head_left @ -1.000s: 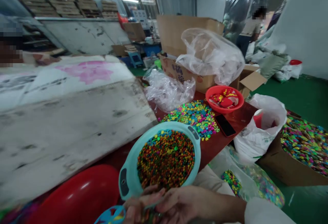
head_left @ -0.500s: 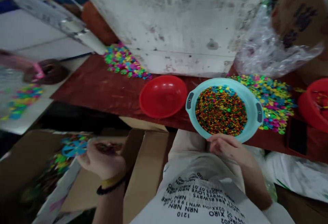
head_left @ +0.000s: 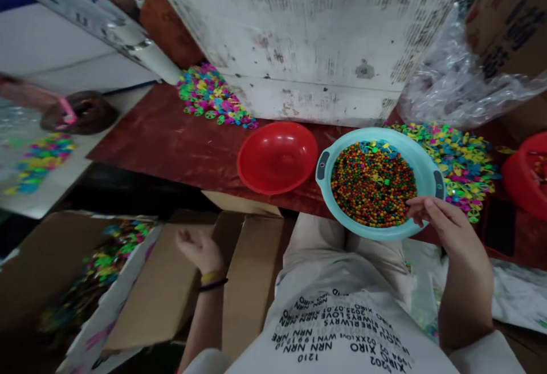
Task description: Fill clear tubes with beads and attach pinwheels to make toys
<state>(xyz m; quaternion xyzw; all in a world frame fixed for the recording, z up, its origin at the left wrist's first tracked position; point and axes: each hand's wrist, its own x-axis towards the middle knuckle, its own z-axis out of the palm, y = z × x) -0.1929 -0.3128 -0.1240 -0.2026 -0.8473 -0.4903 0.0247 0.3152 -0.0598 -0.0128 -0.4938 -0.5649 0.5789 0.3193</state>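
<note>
A teal plastic basin (head_left: 329, 203) sits on my lap at the table edge, heaped with small multicoloured beads (head_left: 374, 188) and a few pinwheel-shaped plastic pieces. My right hand (head_left: 444, 226) grips the basin's right rim, with its fingertips reaching over the edge near the beads. My left hand (head_left: 200, 251) hangs above a cardboard flap (head_left: 252, 271), fingers loosely curled and nothing visible in them. It wears a yellow band and a black band at the wrist.
A red bowl (head_left: 277, 157) stands on the dark red table (head_left: 141, 129) beside the basin. Piles of colourful plastic pieces (head_left: 453, 169) lie behind it and near a white crate (head_left: 307, 37). A cardboard box (head_left: 102, 271) holds more pieces at lower left.
My left hand has moved right, away from the box, and no longer shows the blue piece it held. My right hand has slid rightward along the basin's rim.
</note>
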